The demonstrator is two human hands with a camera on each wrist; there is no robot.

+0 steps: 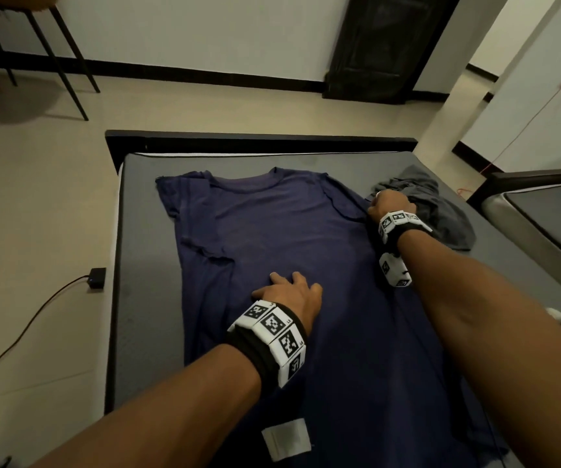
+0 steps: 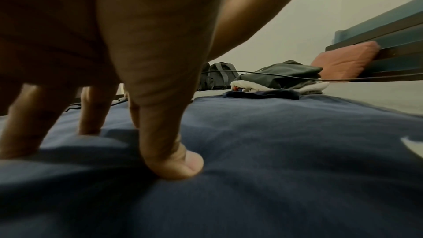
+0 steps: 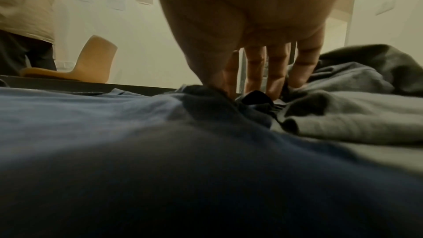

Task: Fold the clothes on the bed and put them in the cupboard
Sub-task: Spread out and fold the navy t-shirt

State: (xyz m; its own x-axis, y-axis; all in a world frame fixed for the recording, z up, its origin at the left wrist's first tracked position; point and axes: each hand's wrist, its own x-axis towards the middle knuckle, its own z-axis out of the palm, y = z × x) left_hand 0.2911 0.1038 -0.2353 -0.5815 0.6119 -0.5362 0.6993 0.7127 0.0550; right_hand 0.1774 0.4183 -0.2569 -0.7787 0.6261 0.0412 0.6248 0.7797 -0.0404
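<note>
A navy T-shirt [image 1: 272, 224] lies spread flat, collar away from me, on the grey bed [image 1: 144, 265]. My left hand [image 1: 285, 285] presses on its middle with fingers spread; the left wrist view shows the thumb [image 2: 174, 160] and fingertips pushing into the navy cloth [image 2: 286, 151]. My right hand [image 1: 387, 204] is at the shirt's right sleeve. In the right wrist view its thumb and fingers [image 3: 254, 71] pinch the dark sleeve edge [image 3: 206, 100]. A crumpled grey garment [image 1: 441, 211] [image 3: 354, 115] lies just right of that hand.
A dark wooden door or cupboard [image 1: 383, 45] stands at the far wall. A second bed [image 1: 542, 211] is close on the right. A black adapter [image 1: 96, 278] with a cable lies on the floor at left. Piled clothes [image 2: 279, 79] and a pillow [image 2: 343, 61] lie behind me.
</note>
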